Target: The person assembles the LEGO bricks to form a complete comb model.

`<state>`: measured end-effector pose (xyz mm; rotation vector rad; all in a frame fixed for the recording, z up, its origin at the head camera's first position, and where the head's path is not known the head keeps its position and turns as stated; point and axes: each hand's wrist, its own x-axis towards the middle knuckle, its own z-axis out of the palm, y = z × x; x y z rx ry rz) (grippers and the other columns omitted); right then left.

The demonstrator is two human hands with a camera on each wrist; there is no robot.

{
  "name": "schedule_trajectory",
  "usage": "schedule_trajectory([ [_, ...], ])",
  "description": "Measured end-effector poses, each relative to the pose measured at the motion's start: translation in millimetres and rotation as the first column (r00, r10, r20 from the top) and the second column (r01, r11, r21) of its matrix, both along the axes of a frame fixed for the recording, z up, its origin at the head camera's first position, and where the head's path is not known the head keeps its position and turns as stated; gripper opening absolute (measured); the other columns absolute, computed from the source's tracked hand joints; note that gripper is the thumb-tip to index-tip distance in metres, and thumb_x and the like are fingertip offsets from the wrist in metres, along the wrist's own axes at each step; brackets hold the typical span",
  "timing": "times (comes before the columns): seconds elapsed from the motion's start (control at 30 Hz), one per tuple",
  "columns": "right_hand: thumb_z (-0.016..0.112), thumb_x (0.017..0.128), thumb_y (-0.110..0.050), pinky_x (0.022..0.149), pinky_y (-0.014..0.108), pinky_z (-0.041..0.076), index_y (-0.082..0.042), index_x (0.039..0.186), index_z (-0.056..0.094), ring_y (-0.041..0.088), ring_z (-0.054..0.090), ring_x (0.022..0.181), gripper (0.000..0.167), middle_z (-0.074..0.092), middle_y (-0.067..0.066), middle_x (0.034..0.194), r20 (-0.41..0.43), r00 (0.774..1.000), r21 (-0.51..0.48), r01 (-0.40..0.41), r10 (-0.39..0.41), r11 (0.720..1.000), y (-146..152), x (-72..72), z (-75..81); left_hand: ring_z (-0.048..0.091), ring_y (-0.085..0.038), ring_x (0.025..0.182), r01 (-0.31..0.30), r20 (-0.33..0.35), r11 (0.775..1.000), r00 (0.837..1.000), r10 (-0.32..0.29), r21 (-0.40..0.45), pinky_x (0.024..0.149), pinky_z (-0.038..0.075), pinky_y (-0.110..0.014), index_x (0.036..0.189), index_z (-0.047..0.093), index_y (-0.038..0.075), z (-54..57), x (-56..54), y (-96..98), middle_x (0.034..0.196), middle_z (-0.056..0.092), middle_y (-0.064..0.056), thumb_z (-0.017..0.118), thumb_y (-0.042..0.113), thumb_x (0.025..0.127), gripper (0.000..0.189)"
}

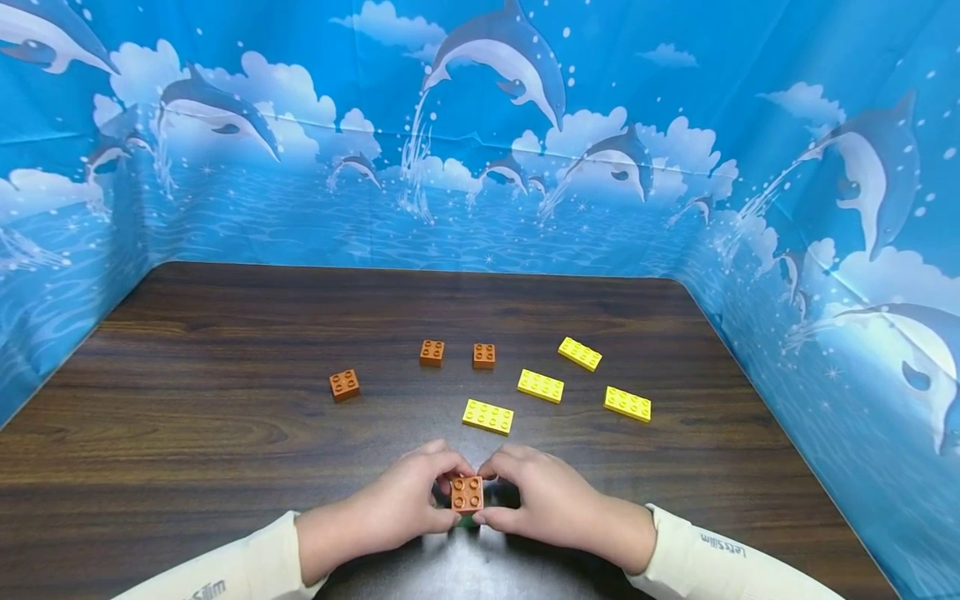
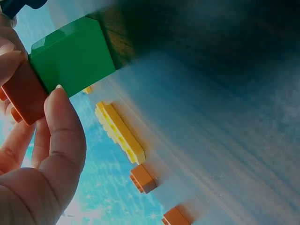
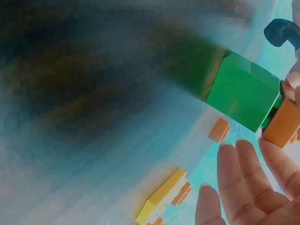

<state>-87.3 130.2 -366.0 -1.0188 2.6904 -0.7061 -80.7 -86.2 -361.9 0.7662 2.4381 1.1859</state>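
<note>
An orange-brown toy brick (image 1: pixel 467 494) with studs sits over a taller green block (image 3: pixel 243 91) near the table's front edge. My left hand (image 1: pixel 397 504) pinches the brick from the left, its thumb low at the joint with the green block. From the other side my right hand (image 1: pixel 551 500) holds the same brick between thumb and index finger. Between brick and block, the right wrist view shows a narrow gap with green studs in it. Seen from above, the brick hides most of the green block.
Beyond the hands lie three loose orange-brown bricks (image 1: pixel 345 385) and several flat yellow bricks (image 1: pixel 488 417), the yellow ones toward the right. The dark wooden table (image 1: pixel 187 450) is walled by a blue dolphin-print curtain (image 1: pixel 465 225).
</note>
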Motion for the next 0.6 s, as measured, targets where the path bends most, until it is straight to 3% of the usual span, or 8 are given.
schedule_trajectory([
  [0.3,0.073,0.084,-0.036,0.076,0.026,0.05,-0.018,0.101,0.065,0.005,0.058,0.085,0.026,0.064,-0.007,0.094,0.026,0.999,-0.059,-0.023,0.025,0.998,0.4,-1.4,-3.0,0.051,-0.009,0.081,-0.028,-0.026,0.999,0.999,0.029,0.032,0.061,0.049,-0.019,0.099,0.064,0.008,-2.9,1.6,-2.0,0.09,0.051,0.003,0.08,0.001,0.072,0.032],
  [0.6,0.074,0.085,-0.028,0.079,0.025,0.051,-0.017,0.102,0.064,0.005,0.062,0.089,0.022,0.068,-0.005,0.095,0.078,0.996,-0.115,-0.029,0.038,0.993,0.4,-1.1,-6.9,0.052,-0.009,0.084,-0.01,-0.055,0.999,0.998,0.012,0.031,0.063,0.05,-0.021,0.101,0.065,0.01,-4.0,2.2,-3.9,0.091,0.053,0.005,0.079,0.004,0.074,0.03],
])
